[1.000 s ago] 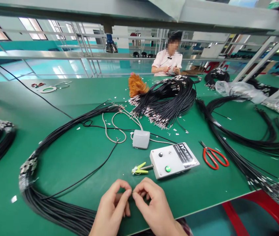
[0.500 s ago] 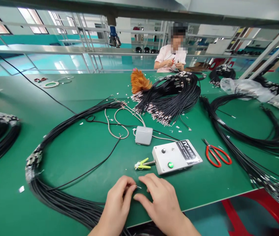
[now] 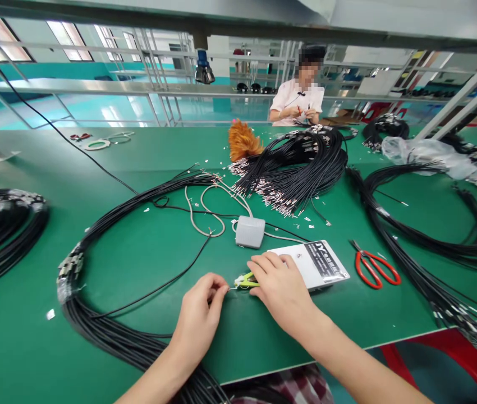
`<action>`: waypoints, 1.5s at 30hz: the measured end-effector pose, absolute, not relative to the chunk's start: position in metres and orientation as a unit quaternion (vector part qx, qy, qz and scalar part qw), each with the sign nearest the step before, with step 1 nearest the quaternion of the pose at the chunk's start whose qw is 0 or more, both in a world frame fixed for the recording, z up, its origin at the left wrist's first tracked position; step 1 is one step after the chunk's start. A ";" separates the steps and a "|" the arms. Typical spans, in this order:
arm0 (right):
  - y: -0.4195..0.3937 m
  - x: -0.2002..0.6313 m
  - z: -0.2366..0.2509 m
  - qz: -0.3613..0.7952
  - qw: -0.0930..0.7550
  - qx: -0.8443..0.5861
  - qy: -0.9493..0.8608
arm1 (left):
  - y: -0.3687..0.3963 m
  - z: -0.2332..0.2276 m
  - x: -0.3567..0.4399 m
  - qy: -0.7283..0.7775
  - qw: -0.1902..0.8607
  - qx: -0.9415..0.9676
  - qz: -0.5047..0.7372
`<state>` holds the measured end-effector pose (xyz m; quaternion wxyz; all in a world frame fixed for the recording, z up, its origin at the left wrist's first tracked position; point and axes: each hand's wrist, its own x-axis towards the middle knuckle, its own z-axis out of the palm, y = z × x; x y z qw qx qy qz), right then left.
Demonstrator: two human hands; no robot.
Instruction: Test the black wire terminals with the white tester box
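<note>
The left hand (image 3: 200, 308) has its grip pinched, thumb against fingers, on a thin wire (image 3: 232, 288); its pale tip sticks out to the right, just beside the yellow clip (image 3: 244, 280), though whether they touch is too small to tell. The right hand (image 3: 284, 289) pinches the clip, its grip closed about the two arms between thumb and fingers, and covers the near left part of the white box (image 3: 314, 261). On the green desk (image 3: 158, 308), the grey pedal (image 3: 250, 232) lies beyond the clip, and red-handled scissors (image 3: 375, 269) sit right of the box.
</note>
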<state>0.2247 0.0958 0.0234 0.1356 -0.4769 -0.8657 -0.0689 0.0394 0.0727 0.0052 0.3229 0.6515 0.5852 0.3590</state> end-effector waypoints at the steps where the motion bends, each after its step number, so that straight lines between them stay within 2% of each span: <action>1: 0.099 0.223 0.023 -0.071 0.112 -0.476 -0.869 | 0.074 0.006 0.041 0.587 0.314 0.655 0.356; 13: 0.108 0.220 0.021 -0.062 0.064 -0.466 -0.880 | 0.086 -0.006 0.051 0.585 0.260 0.684 0.350; 25: 0.106 0.217 0.035 -0.023 0.054 -0.481 -0.875 | 0.086 -0.004 0.052 0.595 0.276 0.673 0.342; 28: 0.097 0.237 0.038 -0.011 0.137 -0.485 -0.863 | 0.086 -0.002 0.052 0.596 0.291 0.666 0.342; 33: 0.058 0.285 0.019 -0.024 0.378 -0.518 -0.767 | 0.087 0.000 0.050 0.593 0.318 0.652 0.349; 38: 0.032 0.291 -0.005 -0.029 0.386 -0.506 -0.771 | 0.090 -0.002 0.048 0.596 0.336 0.642 0.346; 45: 0.041 0.283 -0.013 -0.083 0.416 -0.508 -0.750 | 0.088 -0.004 0.040 0.610 0.341 0.627 0.345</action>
